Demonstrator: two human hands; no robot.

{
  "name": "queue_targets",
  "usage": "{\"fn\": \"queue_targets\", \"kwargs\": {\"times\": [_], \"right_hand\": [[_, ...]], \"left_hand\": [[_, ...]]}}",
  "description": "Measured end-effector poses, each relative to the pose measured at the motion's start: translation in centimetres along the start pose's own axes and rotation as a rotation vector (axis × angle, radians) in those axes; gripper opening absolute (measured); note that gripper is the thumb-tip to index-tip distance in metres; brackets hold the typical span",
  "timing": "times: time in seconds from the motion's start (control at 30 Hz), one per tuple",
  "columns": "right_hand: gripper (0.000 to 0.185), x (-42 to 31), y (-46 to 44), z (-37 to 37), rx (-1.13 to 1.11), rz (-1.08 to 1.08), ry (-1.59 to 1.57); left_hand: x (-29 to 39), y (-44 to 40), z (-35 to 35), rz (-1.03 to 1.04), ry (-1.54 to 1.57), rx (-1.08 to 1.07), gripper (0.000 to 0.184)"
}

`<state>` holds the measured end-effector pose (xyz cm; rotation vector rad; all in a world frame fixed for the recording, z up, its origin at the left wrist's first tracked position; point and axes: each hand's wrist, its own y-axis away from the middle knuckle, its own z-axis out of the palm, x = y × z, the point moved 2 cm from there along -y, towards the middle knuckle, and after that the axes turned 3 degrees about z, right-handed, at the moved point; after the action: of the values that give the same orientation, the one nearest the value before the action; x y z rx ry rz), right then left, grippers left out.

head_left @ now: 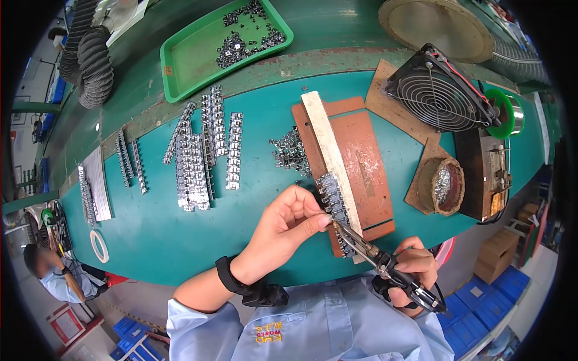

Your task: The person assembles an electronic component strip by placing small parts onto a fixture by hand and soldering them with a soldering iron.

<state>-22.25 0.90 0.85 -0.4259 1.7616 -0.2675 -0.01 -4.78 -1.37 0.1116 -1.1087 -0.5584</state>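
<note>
My left hand pinches at the edge of a strip of small metal parts; what lies between its thumb and fingertip is too small to name. The strip rests along a pale wooden bar on a reddish-brown board. In my right hand is a soldering iron, fingers wrapped round its black handle. The iron's tip meets the strip right beside my left fingertips. A pile of loose metal parts lies left of the board.
Several metal strips lie at the left, near a tape ring. A green tray stands at the back. On the right are a fan, a solder spool and a round pot. Another person sits far left.
</note>
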Motion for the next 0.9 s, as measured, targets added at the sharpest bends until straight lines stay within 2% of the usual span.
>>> {"fn": "queue_targets", "kwargs": {"times": [0.13, 0.23, 0.4, 0.5, 0.77, 0.87, 0.9], "right_hand": [[0.039, 0.4, 1.0, 0.1, -0.004, 0.011, -0.019], [0.045, 1.5, 2.1, 0.4, 0.252, 0.177, -0.191], [0.048, 2.4, 2.4, 0.5, 0.232, 0.257, -0.172], [0.046, 1.7, 1.6, 1.1, 0.319, 0.332, -0.077], [0.046, 1.8, 1.7, 1.1, 0.338, 0.315, -0.087], [0.045, 1.9, 1.7, 1.1, 0.340, 0.307, -0.100], [0.045, 1.9, 1.7, 1.0, 0.340, 0.305, -0.106]], "left_hand": [[0.1, 0.0, 0.0, 0.002, 0.005, 0.000, 0.014], [0.2, 0.0, 0.1, -0.002, 0.020, -0.001, 0.014], [0.3, 0.1, 0.2, -0.005, 0.025, 0.002, 0.013], [0.5, 0.1, 0.3, 0.003, 0.017, -0.007, 0.012], [1.0, 0.2, 0.0, -0.012, 0.018, 0.023, 0.008], [2.7, 0.4, -1.2, 0.193, -0.402, 0.209, 0.009], [3.0, 0.3, -1.6, 0.193, -0.407, 0.208, 0.009]]}}
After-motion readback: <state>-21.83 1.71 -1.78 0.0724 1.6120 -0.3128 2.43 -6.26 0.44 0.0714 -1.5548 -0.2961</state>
